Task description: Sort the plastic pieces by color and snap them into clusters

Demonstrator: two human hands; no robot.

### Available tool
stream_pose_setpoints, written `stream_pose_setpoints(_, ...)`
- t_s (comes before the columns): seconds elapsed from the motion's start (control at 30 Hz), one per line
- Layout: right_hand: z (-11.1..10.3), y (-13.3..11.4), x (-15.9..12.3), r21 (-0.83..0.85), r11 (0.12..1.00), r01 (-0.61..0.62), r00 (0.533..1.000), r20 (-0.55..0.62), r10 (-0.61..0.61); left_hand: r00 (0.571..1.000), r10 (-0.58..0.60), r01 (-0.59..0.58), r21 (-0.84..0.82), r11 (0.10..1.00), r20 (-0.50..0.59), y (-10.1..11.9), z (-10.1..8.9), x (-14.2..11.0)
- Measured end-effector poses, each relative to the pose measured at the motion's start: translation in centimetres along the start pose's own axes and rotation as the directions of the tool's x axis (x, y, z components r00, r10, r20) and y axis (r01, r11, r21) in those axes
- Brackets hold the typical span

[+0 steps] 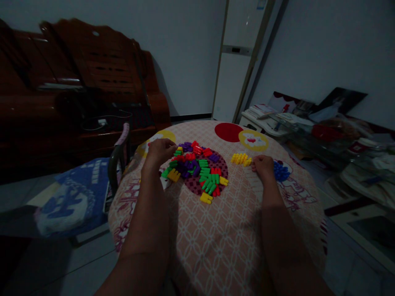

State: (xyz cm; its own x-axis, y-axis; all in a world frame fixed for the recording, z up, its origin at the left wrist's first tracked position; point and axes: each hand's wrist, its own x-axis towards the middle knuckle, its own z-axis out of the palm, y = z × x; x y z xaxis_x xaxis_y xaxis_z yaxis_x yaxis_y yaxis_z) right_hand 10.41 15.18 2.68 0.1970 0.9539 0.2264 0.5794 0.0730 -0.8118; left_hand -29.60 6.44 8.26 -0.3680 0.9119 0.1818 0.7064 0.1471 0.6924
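Observation:
A loose heap of plastic building blocks [197, 167] in red, green, purple and yellow lies on the round table. My left hand [159, 153] is at the heap's left edge, fingers bent together close to a small yellow and green block [179, 150]; what is in the fingertips is too dark to make out. To the right, a row of yellow blocks [241, 159] lies joined or packed side by side. My right hand [263, 166] is closed at the right end of this row, its fingertips partly hidden. Just beyond its wrist sits a cluster of blue blocks [280, 171].
A patterned cloth [216, 238] covers the table [234, 263]. Left of it stands a chair [119, 156] with a blue cloth [77, 197]. Behind are a wooden sofa [105, 61] and a tall white cabinet-like unit [233, 74]. A glass table [324, 139] with clutter is at right.

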Motion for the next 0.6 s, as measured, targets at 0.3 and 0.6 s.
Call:
stream_pose_setpoints(0.3,0.8,0.0,-0.3,0.264,0.955,-0.133,0.984,0.147,0.096,0.999,-0.050,0.050,-0.019,0.999,0.002,0.0,-0.4,-0.3)
stream_pose_setpoints(0.6,0.1,-2.0,0.1,-0.082,0.989,0.127,0.991,-0.020,-0.129,0.985,-0.167,0.165,-0.048,0.985,-0.039,-2.0,-1.7,-1.0)
